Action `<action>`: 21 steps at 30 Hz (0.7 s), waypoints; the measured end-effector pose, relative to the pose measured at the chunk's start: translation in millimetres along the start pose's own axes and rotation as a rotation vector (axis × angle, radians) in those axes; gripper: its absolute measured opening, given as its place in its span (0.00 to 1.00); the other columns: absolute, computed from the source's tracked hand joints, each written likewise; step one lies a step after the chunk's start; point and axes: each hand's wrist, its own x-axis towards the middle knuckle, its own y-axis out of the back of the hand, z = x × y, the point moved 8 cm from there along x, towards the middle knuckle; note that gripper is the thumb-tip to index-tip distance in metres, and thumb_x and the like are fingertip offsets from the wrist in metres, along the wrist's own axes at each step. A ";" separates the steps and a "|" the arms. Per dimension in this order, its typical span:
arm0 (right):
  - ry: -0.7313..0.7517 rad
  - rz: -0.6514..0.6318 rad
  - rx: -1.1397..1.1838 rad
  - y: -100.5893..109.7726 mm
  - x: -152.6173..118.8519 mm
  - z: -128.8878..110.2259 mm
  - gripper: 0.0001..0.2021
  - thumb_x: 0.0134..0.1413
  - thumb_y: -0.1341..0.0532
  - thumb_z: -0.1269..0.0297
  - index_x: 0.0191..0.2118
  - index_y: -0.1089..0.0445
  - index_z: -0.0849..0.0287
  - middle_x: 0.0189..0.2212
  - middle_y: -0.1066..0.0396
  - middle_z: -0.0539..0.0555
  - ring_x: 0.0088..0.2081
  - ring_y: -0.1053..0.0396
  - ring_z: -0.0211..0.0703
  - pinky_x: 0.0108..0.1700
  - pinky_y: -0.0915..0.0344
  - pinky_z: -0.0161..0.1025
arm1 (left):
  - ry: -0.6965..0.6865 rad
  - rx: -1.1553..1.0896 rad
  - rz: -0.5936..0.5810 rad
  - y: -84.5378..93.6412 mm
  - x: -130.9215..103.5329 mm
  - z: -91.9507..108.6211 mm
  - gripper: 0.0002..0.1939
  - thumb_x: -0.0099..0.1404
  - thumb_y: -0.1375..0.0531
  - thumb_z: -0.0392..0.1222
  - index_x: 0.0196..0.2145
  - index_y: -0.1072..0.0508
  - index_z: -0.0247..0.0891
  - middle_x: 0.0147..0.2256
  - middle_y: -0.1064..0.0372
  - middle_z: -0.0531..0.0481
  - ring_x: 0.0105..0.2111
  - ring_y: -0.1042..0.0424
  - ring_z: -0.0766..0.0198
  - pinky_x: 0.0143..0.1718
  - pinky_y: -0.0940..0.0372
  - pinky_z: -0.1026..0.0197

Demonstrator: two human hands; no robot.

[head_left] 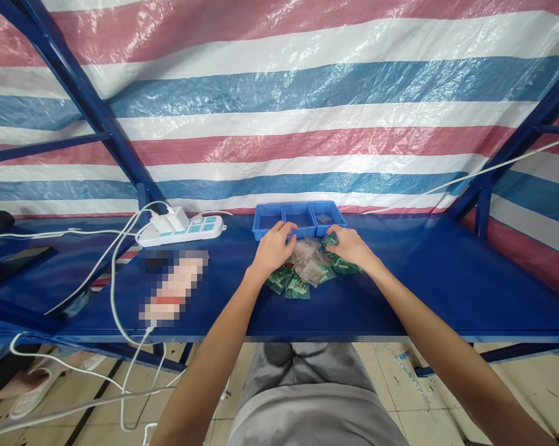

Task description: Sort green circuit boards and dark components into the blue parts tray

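Note:
A pile of small clear plastic packets (pixel 311 271) and green packets (pixel 298 287) lies on the blue table. What is inside them is too small to make out. My left hand (pixel 275 246) rests at the pile's left edge, its fingers curved and apart from the thumb. On the opposite side, my right hand (pixel 351 246) touches green packets, thumb and forefinger spread. Just behind the pile stands a blue tray (pixel 259 234) with three compartments. A small packet (pixel 324 218) lies in its right compartment.
A white power strip (pixel 186 232) with plugs and cables sits left of the tray. In front of it lies a pixelated object (pixel 174 288) with a white cable. Blue metal posts (pixel 98 105) and a striped plastic sheet (pixel 307 148) stand behind the table (pixel 446 279).

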 end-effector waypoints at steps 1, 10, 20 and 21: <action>0.030 0.023 0.034 1.7 0.8 -1.9 0.17 0.54 0.34 0.63 0.51 0.29 0.54 0.37 0.25 0.56 0.37 0.27 0.49 0.37 0.38 0.39 | -0.001 -0.003 -0.004 -0.8 0.1 -0.5 0.12 0.72 0.47 0.39 0.50 0.28 0.41 0.42 0.31 0.47 0.42 0.26 0.58 0.39 0.32 0.59; 0.215 0.389 0.633 39.0 -14.6 -26.6 0.08 0.55 0.35 0.60 0.39 0.22 0.55 0.35 0.23 0.53 0.31 0.30 0.44 0.37 0.34 0.41 | -0.025 -0.022 -0.017 0.9 -1.0 3.0 0.17 0.71 0.43 0.42 0.56 0.31 0.43 0.41 0.31 0.49 0.37 0.27 0.61 0.38 0.33 0.60; 0.194 0.088 0.978 2.8 -20.2 -52.9 0.14 0.55 0.35 0.55 0.44 0.24 0.55 0.32 0.24 0.53 0.28 0.28 0.43 0.27 0.35 0.37 | -0.058 0.020 -0.079 -1.4 -2.5 8.0 0.20 0.68 0.45 0.34 0.56 0.31 0.46 0.42 0.32 0.49 0.35 0.29 0.62 0.39 0.34 0.61; 0.196 0.073 0.982 1.5 -19.9 -53.3 0.13 0.56 0.37 0.57 0.45 0.25 0.56 0.33 0.24 0.53 0.30 0.26 0.44 0.28 0.34 0.37 | -0.057 0.027 -0.081 -1.5 -2.6 7.3 0.20 0.68 0.46 0.33 0.56 0.30 0.46 0.41 0.32 0.49 0.34 0.29 0.62 0.39 0.34 0.61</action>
